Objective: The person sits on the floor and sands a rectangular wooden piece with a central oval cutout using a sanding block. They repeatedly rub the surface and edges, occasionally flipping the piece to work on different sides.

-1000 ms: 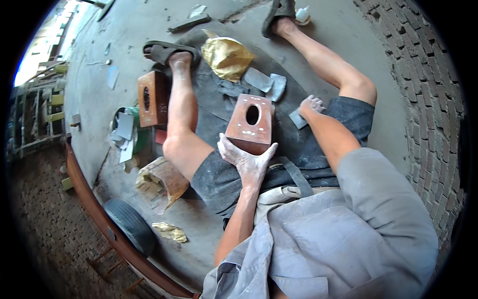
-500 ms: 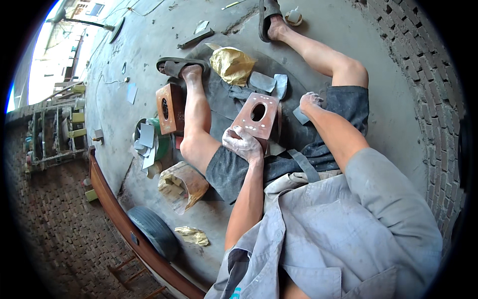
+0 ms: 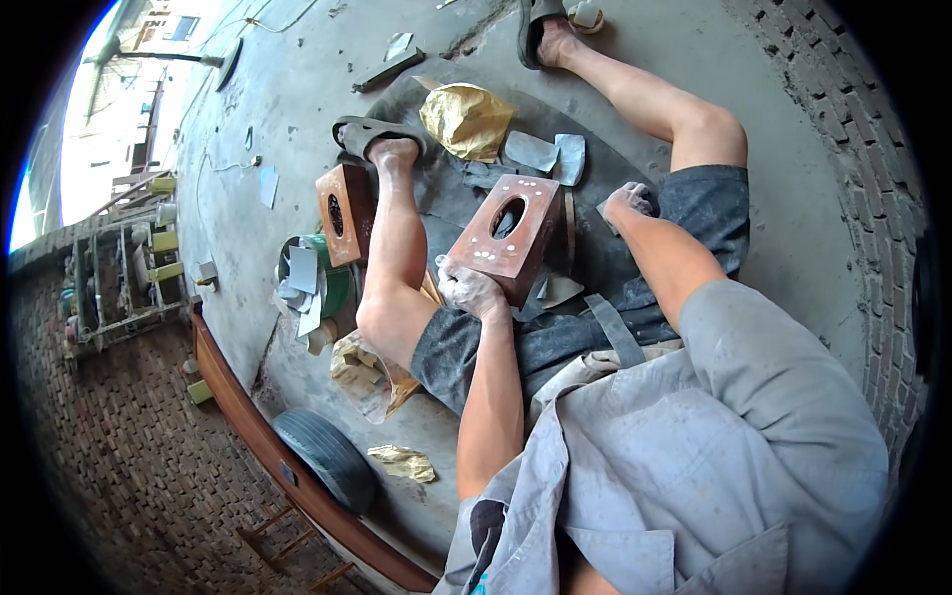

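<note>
My left hand (image 3: 470,289) is closed on the near lower corner of a reddish-brown wooden tissue box (image 3: 478,250). The box has an oval opening and pale dots on top, and it is tilted so one long side shows. My right hand (image 3: 630,201), dusted white, rests by my right thigh with its fingers curled round a grey sandpaper piece (image 3: 603,211), mostly hidden by the hand. Two more grey sheets, a darker one (image 3: 533,151) and a bluish one (image 3: 569,161), lie beyond the box. A second tissue box (image 3: 351,214) stands outside my left leg.
Between my feet sits a crumpled yellow bag (image 3: 466,119). To my left are a green bucket (image 3: 337,288) with grey sheets, an open plastic bag (image 3: 362,375), a tyre (image 3: 325,461) and a long wooden beam (image 3: 243,424). A brick surface (image 3: 843,149) runs along the right.
The tissue box has been tilted and now shows its right long side. My right hand's fingers have curled in, and less of the grey sheet shows. The whole view has shifted slightly.
</note>
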Demonstrator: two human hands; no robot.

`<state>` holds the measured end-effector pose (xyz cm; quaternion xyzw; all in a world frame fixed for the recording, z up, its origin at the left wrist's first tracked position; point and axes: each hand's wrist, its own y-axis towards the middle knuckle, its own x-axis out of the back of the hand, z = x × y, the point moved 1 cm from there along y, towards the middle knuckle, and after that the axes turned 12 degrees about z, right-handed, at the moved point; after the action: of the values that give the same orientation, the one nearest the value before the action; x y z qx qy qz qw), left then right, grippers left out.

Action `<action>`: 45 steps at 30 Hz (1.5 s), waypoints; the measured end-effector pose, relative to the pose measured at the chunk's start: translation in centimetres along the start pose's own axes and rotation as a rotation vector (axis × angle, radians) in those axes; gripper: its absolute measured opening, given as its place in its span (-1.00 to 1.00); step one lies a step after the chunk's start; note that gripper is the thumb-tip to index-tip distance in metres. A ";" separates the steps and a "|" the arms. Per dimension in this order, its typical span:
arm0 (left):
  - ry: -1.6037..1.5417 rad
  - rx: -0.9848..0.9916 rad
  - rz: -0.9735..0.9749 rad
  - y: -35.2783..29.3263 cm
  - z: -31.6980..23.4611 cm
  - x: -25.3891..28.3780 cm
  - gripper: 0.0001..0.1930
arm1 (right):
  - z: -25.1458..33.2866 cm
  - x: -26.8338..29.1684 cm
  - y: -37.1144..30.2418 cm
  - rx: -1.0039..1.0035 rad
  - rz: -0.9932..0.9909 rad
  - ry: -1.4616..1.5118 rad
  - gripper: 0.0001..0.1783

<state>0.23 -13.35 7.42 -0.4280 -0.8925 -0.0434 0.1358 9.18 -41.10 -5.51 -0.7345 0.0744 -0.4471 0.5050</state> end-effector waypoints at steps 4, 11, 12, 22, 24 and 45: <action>-0.013 0.067 0.069 0.2 -1.3 -1.3 -0.37 | -3.1 -1.0 6.1 0.074 0.022 0.087 -0.17; 0.092 0.009 0.085 0.3 -1.8 0.9 -0.34 | 0.2 4.3 -7.6 0.657 -0.123 0.110 -0.42; 0.078 0.005 0.055 0.0 -2.0 0.4 -0.33 | -0.3 4.1 -7.5 0.797 -0.154 0.172 -0.45; -0.028 0.184 0.115 -2.7 -1.2 0.2 -0.34 | -2.3 1.9 -12.5 1.453 -0.103 0.062 -0.31; -0.033 0.257 0.118 -2.8 -3.0 -0.1 -0.31 | -3.3 1.5 -15.8 1.426 -0.037 0.082 -0.31; -0.060 0.303 0.172 -2.6 -3.3 -0.1 -0.21 | 1.1 0.1 -12.2 1.174 0.083 0.180 -0.45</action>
<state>-1.07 -15.73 10.70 -0.4787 -0.8525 0.1163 0.1751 5.84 -34.59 4.30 -0.2882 -0.1141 -0.4540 0.8353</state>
